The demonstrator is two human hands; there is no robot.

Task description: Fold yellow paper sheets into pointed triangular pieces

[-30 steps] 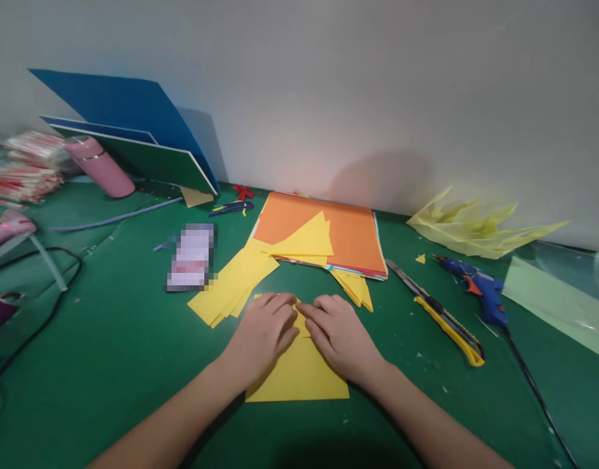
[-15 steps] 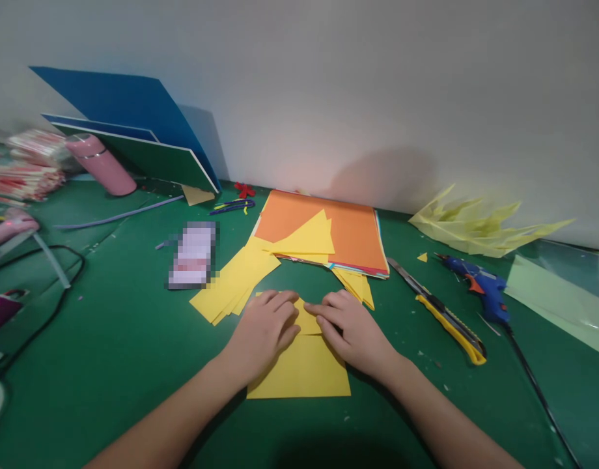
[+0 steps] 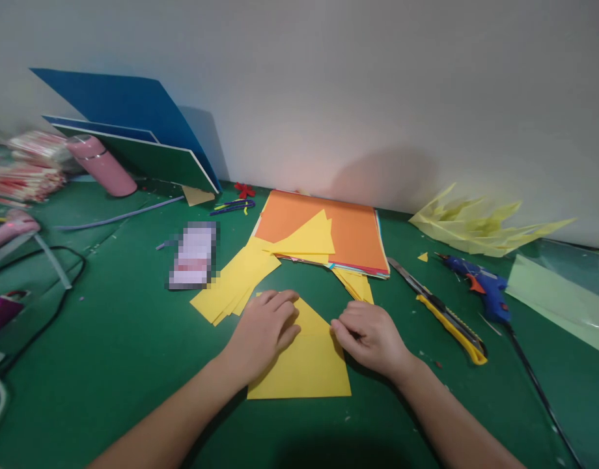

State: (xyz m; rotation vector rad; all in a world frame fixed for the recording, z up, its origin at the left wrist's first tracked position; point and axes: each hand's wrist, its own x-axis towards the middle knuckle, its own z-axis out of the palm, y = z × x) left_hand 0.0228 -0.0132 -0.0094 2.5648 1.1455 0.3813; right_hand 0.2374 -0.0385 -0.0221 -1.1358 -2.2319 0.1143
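Observation:
A sheet of yellow paper (image 3: pixel 309 368) lies in front of me, its upper right side folded down along a slanted edge. My left hand (image 3: pixel 267 332) rests on the paper's left part, palm down, fingers laid on it and holding it against the table. At the slanted right edge is my right hand (image 3: pixel 370 335), fingers curled in and thumb against the index finger. Its fingertips touch the paper near the lower end of the fold. I see nothing inside that curled hand.
Yellow paper strips (image 3: pixel 241 280) and folded yellow triangles (image 3: pixel 312 238) lie beyond, partly on an orange paper stack (image 3: pixel 323 218). At right are a utility knife (image 3: pixel 446 319), a blue glue gun (image 3: pixel 480 283) and a pale yellow paper piece (image 3: pixel 485 228). A phone (image 3: pixel 193 254) lies left.
My right hand has slid right and down along the slanted edge, its fingers now curled in. The folded part shows more fully. My left hand has stayed in place.

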